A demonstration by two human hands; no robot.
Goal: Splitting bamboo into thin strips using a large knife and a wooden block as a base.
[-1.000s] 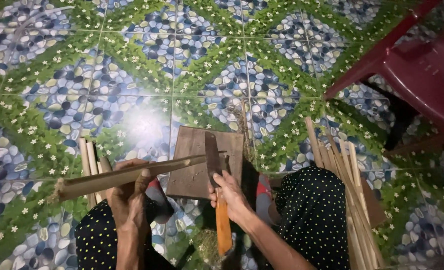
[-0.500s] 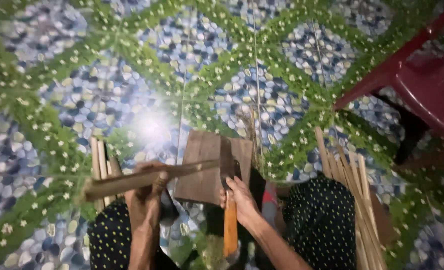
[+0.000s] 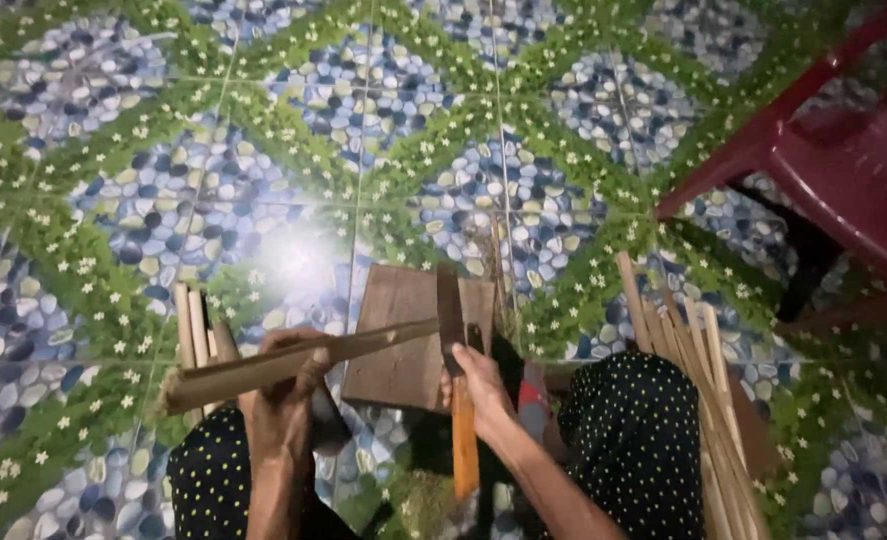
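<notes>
Over wood block (image 3: pixel 404 340) | left hand (image 3: pixel 282 400) fingers wrapped on bamboo strip (image 3: pixel 294 362), axis L-R, tip right | right hand (image 3: pixel 479 385) grips knife (image 3: pixel 456 380)

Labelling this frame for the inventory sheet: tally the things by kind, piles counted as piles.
Bamboo strip held in left hand: 1
Knife with orange handle in right hand: 1
Wooden board: 1
Piles of bamboo strips: 2, left and right
Red plastic chair: 1
Total: 6

one knife (image 3: pixel 454 340), one wooden block (image 3: pixel 409 335), one red chair (image 3: pixel 844 170), two bamboo-strip piles (image 3: pixel 699 380).
</notes>
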